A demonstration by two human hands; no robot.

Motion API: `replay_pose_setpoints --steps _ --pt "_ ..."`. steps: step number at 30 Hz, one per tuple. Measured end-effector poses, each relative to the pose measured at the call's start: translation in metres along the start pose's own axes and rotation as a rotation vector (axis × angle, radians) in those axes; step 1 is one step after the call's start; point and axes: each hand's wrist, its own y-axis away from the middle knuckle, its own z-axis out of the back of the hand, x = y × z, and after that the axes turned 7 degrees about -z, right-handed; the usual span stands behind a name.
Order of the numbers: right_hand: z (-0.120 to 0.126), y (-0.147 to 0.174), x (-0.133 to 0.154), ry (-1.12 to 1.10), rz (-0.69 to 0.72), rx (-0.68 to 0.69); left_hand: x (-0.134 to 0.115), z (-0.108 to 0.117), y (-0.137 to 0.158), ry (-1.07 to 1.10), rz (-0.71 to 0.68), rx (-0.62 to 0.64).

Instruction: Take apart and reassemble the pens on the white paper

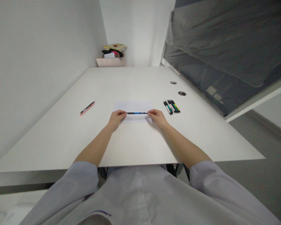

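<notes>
A blue and black pen (137, 113) is stretched level between my two hands, over a white sheet of paper (133, 105). My left hand (117, 118) pinches its black end between thumb and fingers. At the opposite, shiny end, my right hand (158, 117) pinches it the same way. Whether the pen touches the paper or hovers just above it I cannot tell. To the right of my right hand lies a row of several pens or markers (171, 107) with black, green, white and yellow parts. Off to the left, a black pen (87, 107) lies slanted beside something thin and pink.
The white table (135, 84) reaches to the far wall, with two round cable holes (182, 93) near its right side. A dark covered panel (220, 47) borders the right edge. Beyond the far left end stands a box (110, 62) with cloth on it.
</notes>
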Motion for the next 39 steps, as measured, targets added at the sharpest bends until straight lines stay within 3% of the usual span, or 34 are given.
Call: replay_pose_setpoints --steps 39 --pt "-0.0006 0.0032 0.0015 0.101 0.024 0.023 -0.0032 -0.0016 0.0035 -0.05 -0.025 0.0"
